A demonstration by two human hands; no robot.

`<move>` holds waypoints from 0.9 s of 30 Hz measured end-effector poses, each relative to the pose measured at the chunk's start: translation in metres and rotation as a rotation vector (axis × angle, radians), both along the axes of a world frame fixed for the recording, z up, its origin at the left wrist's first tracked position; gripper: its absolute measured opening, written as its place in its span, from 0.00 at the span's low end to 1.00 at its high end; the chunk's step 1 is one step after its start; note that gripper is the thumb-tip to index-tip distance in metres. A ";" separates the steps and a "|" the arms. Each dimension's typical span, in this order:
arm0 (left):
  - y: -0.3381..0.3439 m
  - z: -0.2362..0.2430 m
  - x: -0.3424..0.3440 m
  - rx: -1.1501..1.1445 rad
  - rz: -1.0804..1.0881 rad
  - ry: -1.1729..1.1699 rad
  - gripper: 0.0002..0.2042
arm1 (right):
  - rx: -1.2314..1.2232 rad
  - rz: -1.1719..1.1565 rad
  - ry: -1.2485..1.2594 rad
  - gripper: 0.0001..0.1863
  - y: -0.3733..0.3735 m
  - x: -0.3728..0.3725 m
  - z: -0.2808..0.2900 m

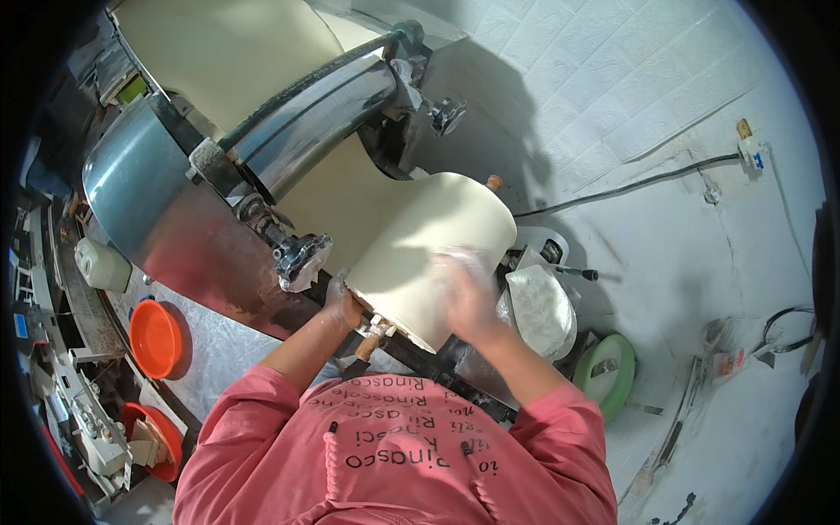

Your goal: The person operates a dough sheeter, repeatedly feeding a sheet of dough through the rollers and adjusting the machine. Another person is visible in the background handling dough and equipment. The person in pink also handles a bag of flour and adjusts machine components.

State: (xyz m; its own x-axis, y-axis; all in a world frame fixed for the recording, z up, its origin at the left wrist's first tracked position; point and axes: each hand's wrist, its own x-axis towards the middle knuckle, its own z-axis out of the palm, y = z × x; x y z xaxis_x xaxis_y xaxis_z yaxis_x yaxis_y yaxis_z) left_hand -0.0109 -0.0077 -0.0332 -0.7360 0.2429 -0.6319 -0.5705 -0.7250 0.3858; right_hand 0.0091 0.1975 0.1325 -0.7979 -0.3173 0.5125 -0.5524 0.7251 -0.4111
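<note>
A cream-coloured sheet [402, 227] runs out of the steel machine [149, 201] and curves over a roll at its front. My left hand [337, 306] is at the lower left end of the roll, beside a wooden handle [367, 346]; its fingers are mostly hidden. My right hand [468, 297] is on or just over the right part of the rolled sheet, smeared by motion, with something pale and indistinct at its fingers. A metal hand knob [302, 258] sits just above my left hand.
Orange basins [156, 339] and a white jug [102, 265] stand at left. Right of the roll are a white powder-dusted container [541, 306] and a green basin [604, 376]. A dark cable [647, 179] runs along the pale wall [639, 79].
</note>
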 end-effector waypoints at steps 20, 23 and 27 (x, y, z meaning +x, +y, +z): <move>-0.001 0.064 0.005 -0.144 -0.013 0.088 0.17 | 0.864 0.225 -0.461 0.27 -0.055 -0.041 0.021; 0.004 0.085 0.013 -0.333 -0.004 0.259 0.19 | 0.666 -0.026 -0.266 0.26 -0.004 -0.100 0.001; -0.002 0.096 0.011 -0.342 0.089 0.334 0.25 | 0.629 -0.187 -0.161 0.27 0.001 -0.104 -0.019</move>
State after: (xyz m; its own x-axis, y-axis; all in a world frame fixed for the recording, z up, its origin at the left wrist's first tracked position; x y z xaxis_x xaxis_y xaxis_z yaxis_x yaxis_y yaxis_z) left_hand 0.0000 -0.0101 0.0626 -0.9208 -0.0103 -0.3900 -0.3165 -0.5648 0.7621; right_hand -0.0945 0.1982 0.1139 -0.9194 -0.3653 0.1459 -0.3613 0.9309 0.0537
